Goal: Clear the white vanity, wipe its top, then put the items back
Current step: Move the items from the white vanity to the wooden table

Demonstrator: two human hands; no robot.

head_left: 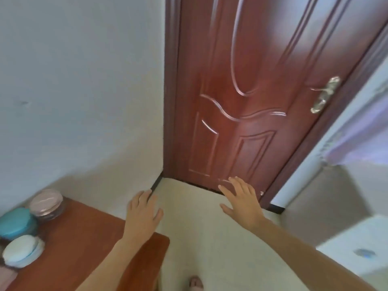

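Observation:
Both of my hands are held out in front of me over the pale floor and hold nothing. My left hand (143, 211) hovers past the corner of a brown wooden table, its fingers relaxed. My right hand (241, 198) is spread flat with straight fingers, near the foot of a reddish-brown door. On the wooden table (84, 238) at the lower left stand a jar with a pink lid (46, 202), a teal round container (17, 223) and a pale blue-white round container (21, 250). A white surface with a small blue object (364, 252) shows at the lower right.
The shut reddish-brown door (252, 91) with a metal lever handle (324, 94) fills the upper middle. A plain white wall (79, 91) stands to the left. A white cabinet or wall edge (336, 154) runs down the right. My foot (196, 283) shows at the bottom.

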